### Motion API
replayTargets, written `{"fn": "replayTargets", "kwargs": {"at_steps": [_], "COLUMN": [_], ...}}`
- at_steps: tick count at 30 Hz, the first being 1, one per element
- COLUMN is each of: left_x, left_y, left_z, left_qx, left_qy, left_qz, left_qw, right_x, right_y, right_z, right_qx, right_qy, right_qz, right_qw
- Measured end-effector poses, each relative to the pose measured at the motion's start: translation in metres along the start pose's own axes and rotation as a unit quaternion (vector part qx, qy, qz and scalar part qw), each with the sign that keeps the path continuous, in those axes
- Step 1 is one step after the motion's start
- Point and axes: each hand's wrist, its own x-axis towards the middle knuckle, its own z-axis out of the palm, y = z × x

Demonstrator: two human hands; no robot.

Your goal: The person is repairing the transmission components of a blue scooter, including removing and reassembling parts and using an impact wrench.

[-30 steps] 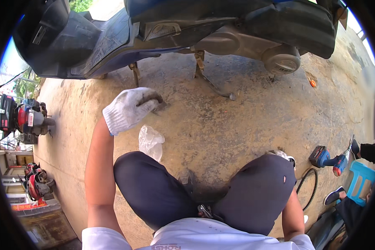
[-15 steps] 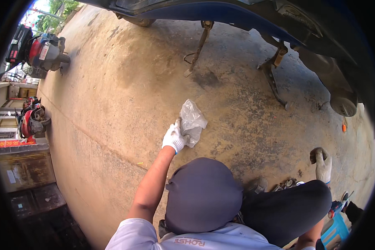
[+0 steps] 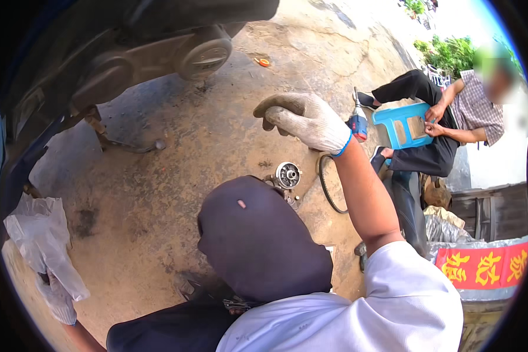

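Observation:
A white work glove with a blue cuff covers my right hand, raised over the concrete ground. Its fingers are loosely bent, the thumb stands apart from them, and the fingertips are stained dark; I see nothing held. At the lower left edge my left hand, also gloved, is closed on a crumpled clear plastic bag. That bag hangs beside the scooter, and some of the left fingers are hidden. Below my right hand a round metal part lies on the ground near other small parts.
A black belt lies right of the metal part. A blue cordless power tool rests near a blue plastic stool, where another person sits. An orange object lies farther off. A red banner spans the right.
The view has swung to the right. My left hand has lifted the plastic bag off the ground. My right hand has come up and forward. The seated person is now in full view.

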Motion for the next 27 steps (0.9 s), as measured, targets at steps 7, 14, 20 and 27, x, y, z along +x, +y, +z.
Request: {"fn": "replayTargets", "kwargs": {"at_steps": [7,14,20,27], "left_x": [0.057,-0.052,-0.107,-0.131], "left_y": [0.3,0.3,0.251,0.248], "left_z": [0.241,0.462,0.476,0.49], "left_qx": [0.207,0.197,0.151,0.21], "left_qy": [-0.336,-0.469,-0.51,-0.541], "left_qz": [0.313,0.342,0.219,0.258], "left_qw": [0.864,0.79,0.818,0.772], "right_x": [-0.172,-0.193,-0.085,-0.077], "right_y": [0.139,0.26,0.301,0.329], "right_z": [-0.045,0.066,0.078,0.07], "right_qx": [-0.009,-0.218,-0.309,-0.309], "right_qy": [0.212,0.151,0.046,-0.009], "right_qz": [0.255,0.247,0.189,0.154], "right_qw": [0.943,0.932,0.931,0.939]}}
